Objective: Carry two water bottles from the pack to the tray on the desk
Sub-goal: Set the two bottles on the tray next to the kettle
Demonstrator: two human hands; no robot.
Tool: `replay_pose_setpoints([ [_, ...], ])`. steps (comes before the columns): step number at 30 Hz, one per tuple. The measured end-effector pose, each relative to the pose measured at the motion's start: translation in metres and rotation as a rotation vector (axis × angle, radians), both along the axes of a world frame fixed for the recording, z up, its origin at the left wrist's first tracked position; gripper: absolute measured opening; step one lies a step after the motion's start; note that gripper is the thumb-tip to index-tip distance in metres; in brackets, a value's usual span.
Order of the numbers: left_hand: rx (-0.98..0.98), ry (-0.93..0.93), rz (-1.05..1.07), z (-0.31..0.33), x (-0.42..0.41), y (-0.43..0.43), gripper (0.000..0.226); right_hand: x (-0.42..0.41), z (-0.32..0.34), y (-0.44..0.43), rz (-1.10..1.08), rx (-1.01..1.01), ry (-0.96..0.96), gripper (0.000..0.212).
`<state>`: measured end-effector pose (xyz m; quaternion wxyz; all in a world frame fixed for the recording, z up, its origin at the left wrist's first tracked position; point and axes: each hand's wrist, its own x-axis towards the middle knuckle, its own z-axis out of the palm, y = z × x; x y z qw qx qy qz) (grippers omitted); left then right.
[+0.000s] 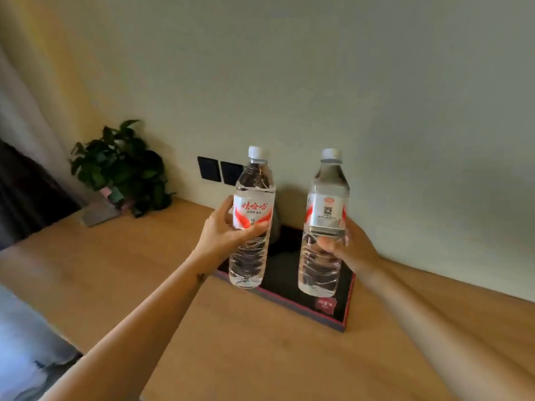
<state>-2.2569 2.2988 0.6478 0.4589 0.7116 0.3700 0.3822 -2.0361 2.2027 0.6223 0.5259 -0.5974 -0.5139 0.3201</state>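
My left hand (223,230) grips a clear water bottle (251,195) with a white cap and a red-and-white label, held upright in the air. A second upright bottle (325,204) of the same kind is in my right hand (347,244), its label turned to show a code. Both bottles hang above a black tray with a red rim (346,311) that lies on the wooden desk (246,342) against the wall. The bottle bases hover over the tray's near half. The pack is out of view.
A dark rounded object (276,224) stands at the back of the tray, mostly hidden behind the left bottle. A potted green plant (121,169) sits at the desk's far left. Two black wall sockets (220,170) are behind. A curtain hangs at left.
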Motion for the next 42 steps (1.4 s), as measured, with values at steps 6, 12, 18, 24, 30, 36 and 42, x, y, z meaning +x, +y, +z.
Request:
replay_pose_setpoints([
  [6,-0.083,0.045,-0.319,-0.034,0.080,0.107,0.065,0.037,-0.034,0.042,-0.342,-0.074,0.125,0.053],
  [12,-0.184,0.110,-0.470,-0.084,0.167,0.132,0.058,0.069,-0.069,0.047,-0.552,-0.152,0.172,0.070],
  [18,-0.226,0.162,-0.489,-0.128,0.211,0.146,0.075,0.112,-0.116,0.074,-0.531,-0.192,0.147,0.075],
  [24,-0.348,0.127,-0.424,-0.166,0.229,0.166,0.082,0.135,-0.150,0.107,-0.412,-0.260,0.117,0.089],
  [30,-0.380,0.083,-0.412,-0.191,0.243,0.177,0.084,0.157,-0.176,0.119,-0.338,-0.353,0.086,0.090],
  [36,-0.277,0.052,-0.439,-0.197,0.251,0.174,0.086,0.168,-0.181,0.121,-0.317,-0.387,0.054,0.095],
  [42,-0.150,0.109,-0.471,-0.192,0.247,0.172,0.081,0.166,-0.171,0.120,-0.336,-0.411,-0.142,0.093],
])
